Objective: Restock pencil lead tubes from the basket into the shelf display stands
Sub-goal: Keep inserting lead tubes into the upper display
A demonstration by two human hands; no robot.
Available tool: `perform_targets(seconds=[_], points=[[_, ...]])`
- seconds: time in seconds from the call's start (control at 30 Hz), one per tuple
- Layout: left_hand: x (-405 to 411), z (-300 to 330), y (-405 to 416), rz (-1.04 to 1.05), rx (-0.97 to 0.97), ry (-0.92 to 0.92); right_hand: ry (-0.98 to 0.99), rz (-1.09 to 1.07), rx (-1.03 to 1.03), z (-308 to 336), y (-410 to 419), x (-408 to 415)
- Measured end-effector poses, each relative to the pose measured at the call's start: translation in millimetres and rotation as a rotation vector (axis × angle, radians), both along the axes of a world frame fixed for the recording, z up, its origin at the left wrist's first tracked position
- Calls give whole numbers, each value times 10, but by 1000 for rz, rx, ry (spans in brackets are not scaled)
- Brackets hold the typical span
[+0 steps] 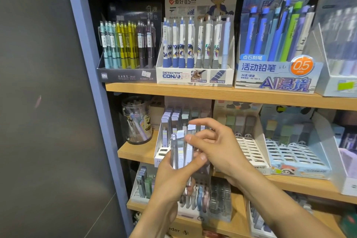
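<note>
Left hand (172,177) is gripping a bunch of lead tubes (180,150), fingers wrapped around their lower half, thumb pressing across the front. Tubes are standing upright, long axis vertical and leaning slightly right, pale caps pointing up, bottom ends hidden in the palm. Right hand (214,147) is reaching in from the right, thumb and forefinger pinching the top of one tube in the bunch, other fingers (201,121) spreading loose above. The bunch is hovering just in front of the white display stand (160,152) on the middle shelf (135,150), which is holding a few upright tubes at its far rows, near slots showing bare. A clear jar (136,120) is sitting left of the stand; two more slotted stands (251,149) are sitting to the right.
</note>
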State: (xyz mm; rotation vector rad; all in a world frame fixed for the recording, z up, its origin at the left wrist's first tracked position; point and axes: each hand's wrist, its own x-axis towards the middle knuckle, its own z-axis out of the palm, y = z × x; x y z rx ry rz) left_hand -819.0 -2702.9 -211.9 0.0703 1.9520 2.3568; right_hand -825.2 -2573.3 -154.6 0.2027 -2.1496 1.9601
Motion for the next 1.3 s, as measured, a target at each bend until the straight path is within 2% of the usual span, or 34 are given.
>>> perform_targets(seconds=[0.1, 0.2, 0.27, 0.33, 0.47, 0.53, 0.73, 0.93, 1.13, 1.3], points=[[-5, 13, -92, 9, 3, -29, -35, 43, -36, 7, -3, -13], [-28, -2, -191, -27, 147, -97, -62, -5, -132, -14, -25, -86], [-56, -16, -268, -24, 201, -111, -27, -73, -219, -27, -32, -141], [-60, -1, -340, 8, 172, -104, 69, -143, -247, -33, -37, -180], [-79, 0, -459, 103, 152, -134, 338, -243, -62, -43, -108, -262], [-100, -25, -508, 121, 176, -143, 398, -255, 52, -52, -163, -311], [-107, -60, -567, 126, 177, -153, 464, -233, 274, -164, -238, -470], [-85, -38, -562, 94, 184, -148, 483, -199, 336, -136, -234, -513], [-40, -10, -566, 43, 291, -123, 522, -172, 426, -189, -246, -538], [-19, 32, -536, 37, 313, -103, 548, -174, 561, -273, -260, -623]])
